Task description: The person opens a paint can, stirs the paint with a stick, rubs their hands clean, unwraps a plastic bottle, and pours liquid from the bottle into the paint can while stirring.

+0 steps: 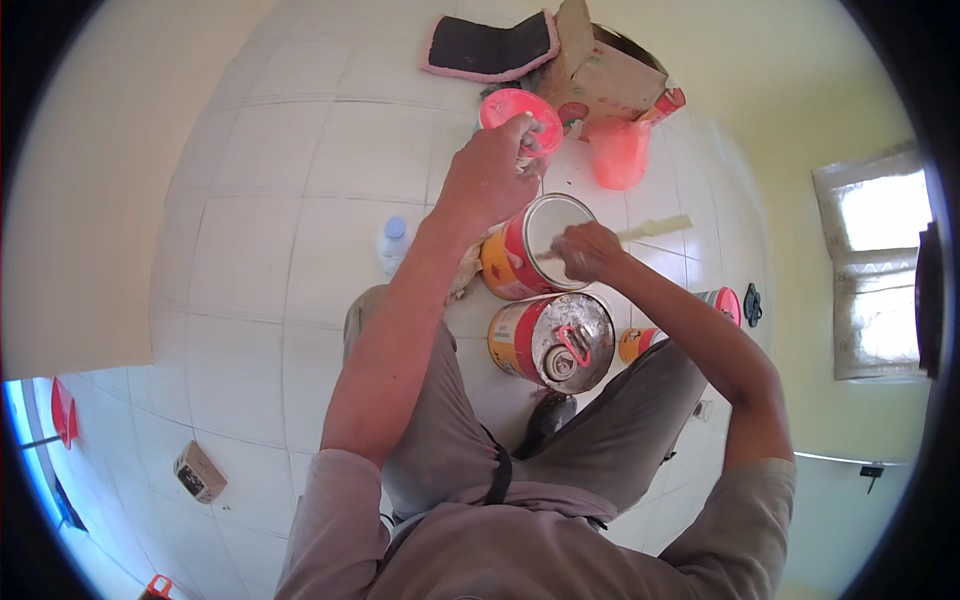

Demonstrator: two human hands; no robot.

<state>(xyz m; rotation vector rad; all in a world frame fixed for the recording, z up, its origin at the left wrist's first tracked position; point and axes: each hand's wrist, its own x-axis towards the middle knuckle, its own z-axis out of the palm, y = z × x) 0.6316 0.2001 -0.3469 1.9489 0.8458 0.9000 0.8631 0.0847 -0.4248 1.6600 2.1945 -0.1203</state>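
My left hand (492,172) grips a pink plastic cup (520,112), holding it tilted above an open paint tin (540,248) on the white tiled floor. My right hand (590,250) holds a pale wooden stick (650,230) whose end reaches into that open tin. A second tin (552,342), closed, with a metal lid and a red handle, stands just in front of the open one, between my knees.
A pink bucket (620,152), a cardboard box (598,72) and a black mat with pink edging (490,48) lie beyond the tins. A small plastic bottle (393,242) stands to the left. A small carton (200,472) lies at lower left. A window (880,270) is on the right wall.
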